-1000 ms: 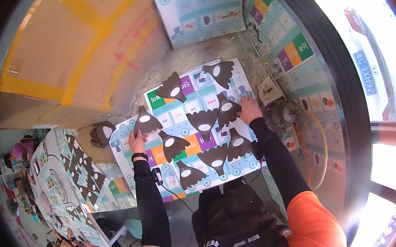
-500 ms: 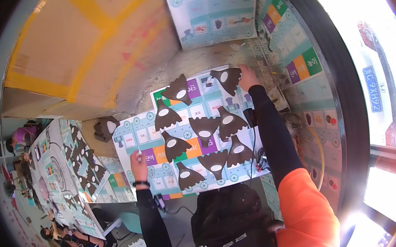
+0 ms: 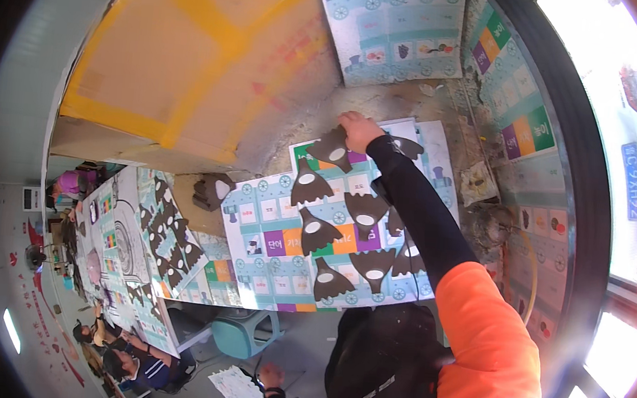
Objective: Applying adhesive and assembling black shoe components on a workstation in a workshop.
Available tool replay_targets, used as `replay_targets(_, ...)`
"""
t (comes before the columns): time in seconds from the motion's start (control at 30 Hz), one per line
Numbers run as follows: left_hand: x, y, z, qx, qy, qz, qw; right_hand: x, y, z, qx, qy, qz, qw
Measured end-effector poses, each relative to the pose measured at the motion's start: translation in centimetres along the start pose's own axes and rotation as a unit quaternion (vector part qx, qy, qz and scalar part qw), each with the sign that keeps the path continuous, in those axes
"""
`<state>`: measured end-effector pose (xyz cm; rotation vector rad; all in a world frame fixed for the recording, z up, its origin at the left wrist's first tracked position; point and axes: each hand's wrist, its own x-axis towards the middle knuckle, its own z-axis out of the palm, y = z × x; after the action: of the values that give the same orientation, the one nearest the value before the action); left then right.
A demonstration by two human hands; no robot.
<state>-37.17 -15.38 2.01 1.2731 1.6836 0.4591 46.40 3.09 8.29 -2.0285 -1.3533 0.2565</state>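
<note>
My right hand (image 3: 357, 133) reaches to the table's far side, fingers closed at the upper edge of a dark brown fan-shaped piece (image 3: 329, 150) with a white oval. Another such piece (image 3: 406, 147) lies partly behind my right wrist. More of these scalloped-edged pieces rest in rows on the printed sheets, among them one on the left (image 3: 311, 185) and one near the front edge (image 3: 372, 265). My right forearm covers some of them. My left hand (image 3: 271, 375) is low, off the table's front edge, beside a white scalloped sheet (image 3: 237, 387); its finger pose is unclear.
A big taped cardboard box (image 3: 194, 59) stands at the far left. A stack of dark pieces (image 3: 211, 191) sits left of the sheets. A teal stool (image 3: 246, 333) is below the table edge. Other people (image 3: 134, 361) sit at the lower left, near a table with more dark pieces.
My right hand has moved left from the piece at the far right to another piece. My left hand has dropped from the table toward my body. The view has shifted.
</note>
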Motion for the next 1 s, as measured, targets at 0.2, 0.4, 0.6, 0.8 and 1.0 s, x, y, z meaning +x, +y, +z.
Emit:
replay_targets(0.2,-6.4,2.8,5.2,-0.051,0.038,-0.212,0.975,2.1,1.7,3.7,-0.150,-0.090,-0.040,0.984)
replay_targets(0.4,-6.4,4.3,7.9,-0.089,0.071,-0.256,0.960,-2.6,1.5,-2.0,-0.232,-0.092,-0.092,0.964)
replay_targets(0.6,-2.3,8.5,9.6,-0.078,0.008,-0.155,0.985,-20.0,0.6,-7.8,0.072,0.189,0.142,0.969)
replay_targets(0.8,1.1,9.5,9.3,-0.006,-0.026,-0.128,0.991,-41.3,-0.6,-0.7,0.226,-0.090,0.422,0.873)
replay_targets(1.0,1.4,8.9,7.8,0.035,-0.053,-0.126,0.990,-40.5,-0.3,0.9,0.015,0.052,0.307,0.950)
